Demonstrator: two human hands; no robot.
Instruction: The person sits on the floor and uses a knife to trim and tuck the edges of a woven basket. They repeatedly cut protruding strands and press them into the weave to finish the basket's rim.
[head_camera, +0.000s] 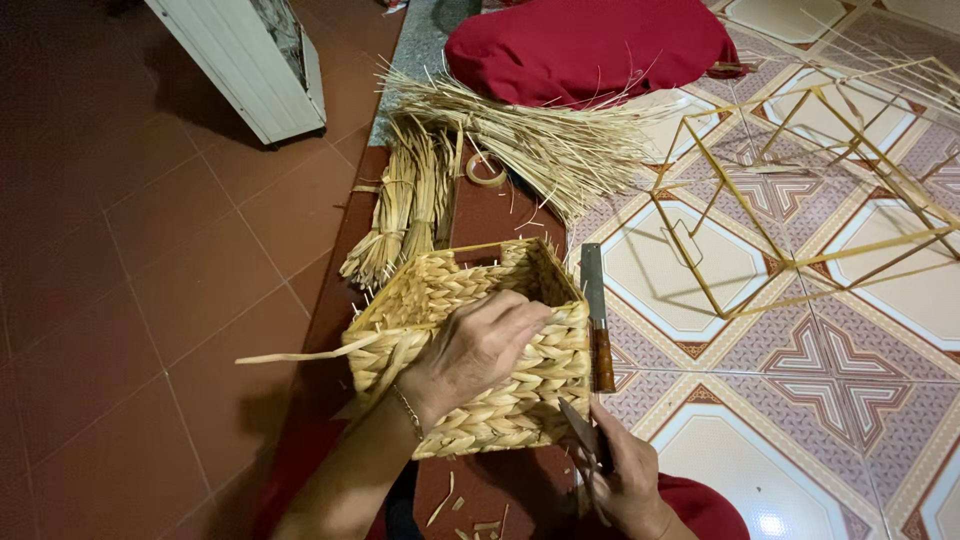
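Woven basket (480, 345) is sitting on the floor, left hand (475, 345) gripping its rim while right hand (625, 480) is clasping scissors (585, 430); a slip risks snipping weave.

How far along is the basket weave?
Done: the woven basket has walls plaited up to the rim. In hand: left hand steadies it, right hand holds scissors at its lower corner. Left: a loose strand sticks out; wire frames sit bare, straw bundles unused.
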